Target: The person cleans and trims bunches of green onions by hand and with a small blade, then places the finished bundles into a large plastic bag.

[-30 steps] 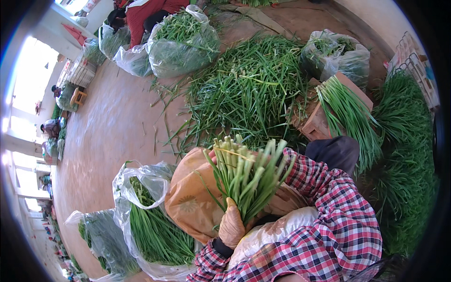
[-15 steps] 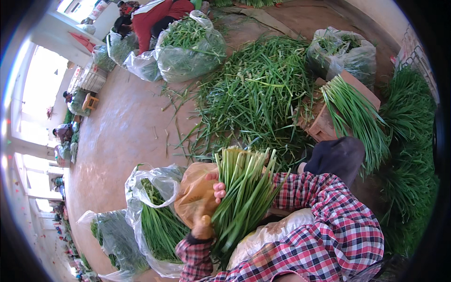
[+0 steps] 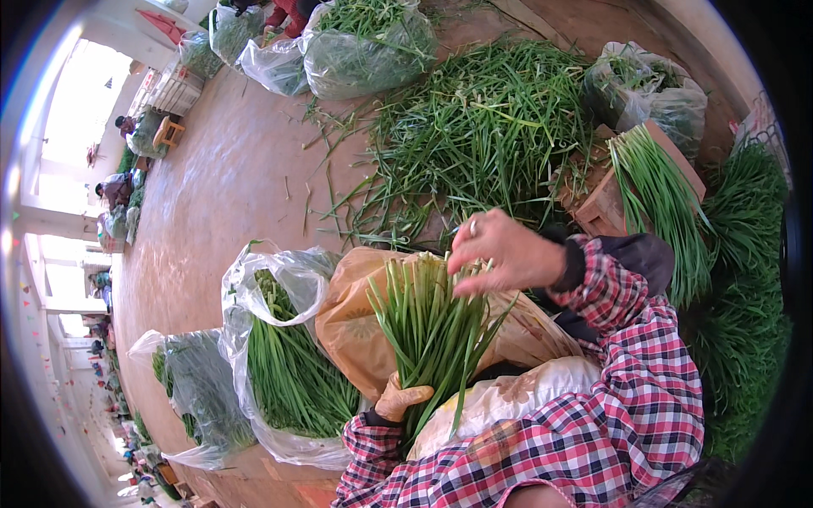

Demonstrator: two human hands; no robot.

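My left hand (image 3: 403, 400), in a pale glove, is closed around the lower part of a bunch of long green stalks (image 3: 428, 317). The bunch leans upright over my lap, its pale cut ends upward. Just over the right side of those ends is my right hand (image 3: 508, 256), bare, with a ring on one finger. Its fingers are bent but apart, and I see nothing held in them. A tan cloth (image 3: 351, 292) spreads over my lap behind the bunch. Left of it stands a clear plastic bag (image 3: 313, 296) filled with similar greens.
A second filled bag (image 3: 207, 389) stands farther left. Ahead lies a heap of loose green leaves (image 3: 500, 127), with bagged greens (image 3: 373, 59) behind it. At right, a bundle (image 3: 656, 203) rests on a wooden box (image 3: 597, 207), beside piled greens (image 3: 737, 322). Other people sit far left.
My right hand has come out from behind the bunch, off the stalks, to above their cut ends. My left hand still grips the bunch. The view has shifted, showing more of the tan cloth.
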